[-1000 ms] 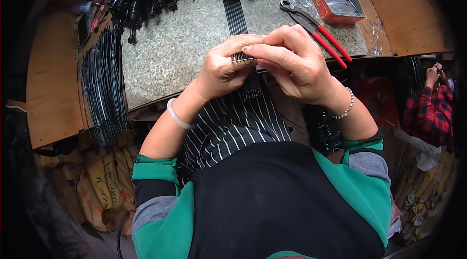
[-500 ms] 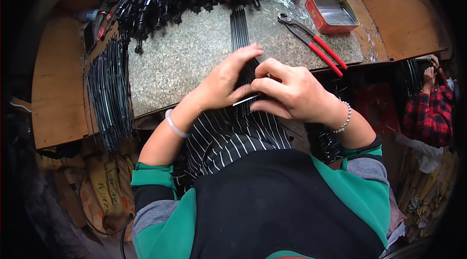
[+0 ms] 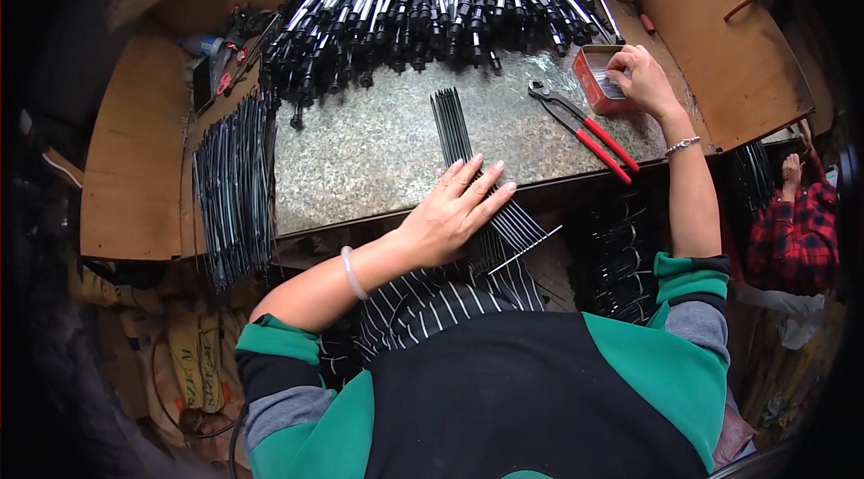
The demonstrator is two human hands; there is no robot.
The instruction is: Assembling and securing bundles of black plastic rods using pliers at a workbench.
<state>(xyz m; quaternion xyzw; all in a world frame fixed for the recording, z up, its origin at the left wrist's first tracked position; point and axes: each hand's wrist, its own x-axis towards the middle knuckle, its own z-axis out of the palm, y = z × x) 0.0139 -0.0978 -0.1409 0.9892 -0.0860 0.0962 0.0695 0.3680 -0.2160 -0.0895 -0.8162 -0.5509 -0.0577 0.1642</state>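
My left hand (image 3: 457,209) lies with its fingers stretched out across a flat row of thin black metal rods (image 3: 452,128). The row runs from the stone slab over its front edge toward my lap. Below my fingers a thin bright wire (image 3: 525,250) crosses the rods' near ends. Over at the right, my right hand (image 3: 643,83) reaches into a red metal tin (image 3: 594,89), its fingers drawn together at the opening. Whatever those fingers pinch is too small or hidden to make out. Red-handled pliers (image 3: 589,139) lie on the slab beside the tin.
A large heap of black-and-silver rod assemblies (image 3: 432,7) fills the back of the slab (image 3: 360,155). A thick bundle of dark rods (image 3: 232,182) hangs over the left edge. Wooden boards (image 3: 126,155) flank both sides. A person in a checked sleeve (image 3: 787,232) sits at the far right.
My right hand has left the rods and moved up and right to the tin. My left hand has flattened over the rods. The whole view has shifted slightly.
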